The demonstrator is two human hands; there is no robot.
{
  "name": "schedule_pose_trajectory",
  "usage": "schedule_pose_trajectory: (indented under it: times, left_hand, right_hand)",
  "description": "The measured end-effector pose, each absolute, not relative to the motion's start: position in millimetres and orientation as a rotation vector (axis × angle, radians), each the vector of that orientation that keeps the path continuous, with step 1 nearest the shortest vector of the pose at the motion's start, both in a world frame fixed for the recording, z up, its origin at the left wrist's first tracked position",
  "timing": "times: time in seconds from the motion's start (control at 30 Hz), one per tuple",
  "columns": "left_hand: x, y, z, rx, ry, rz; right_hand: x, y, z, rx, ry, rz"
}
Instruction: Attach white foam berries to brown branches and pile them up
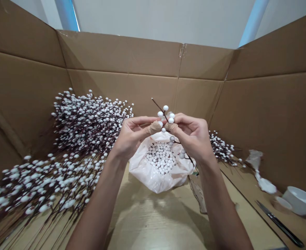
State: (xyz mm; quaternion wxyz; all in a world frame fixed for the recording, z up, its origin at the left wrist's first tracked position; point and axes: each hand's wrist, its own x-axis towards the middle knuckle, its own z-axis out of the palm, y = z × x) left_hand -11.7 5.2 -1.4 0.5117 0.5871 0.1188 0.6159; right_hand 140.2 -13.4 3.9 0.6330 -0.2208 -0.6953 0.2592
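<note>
The right hand point(193, 133) holds a brown twig point(165, 114) with white berries between thumb and fingers, and the left hand point(132, 133) narrowly pinches one white berry point(160, 123) beside the stem. The twig is at twelve o'clock of an open plastic bag point(147, 177) of white balls point(162, 158) on the surface point(153, 222). Berry branches point(87, 125) lie at ten o'clock, a knife point(280, 224) at four.

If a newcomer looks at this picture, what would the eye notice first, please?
Probably the large mass of white-berried stems across the left side. Then, in the centre, the left hand and right hand meet at a dark twig with white beads, above an open plastic bag of similar beads. Brown cardboard walls at the back and both sides also stand out.
</note>
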Motion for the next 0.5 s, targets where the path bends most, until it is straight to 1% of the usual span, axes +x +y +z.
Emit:
schedule_pose_trajectory:
  times: [0.5]
  left_hand:
    - [-9.0,7.0,-4.2,1.353,0.331,1.529]
  right_hand:
    - [141.8,-9.3,3.7,-0.498,-1.580,0.588]
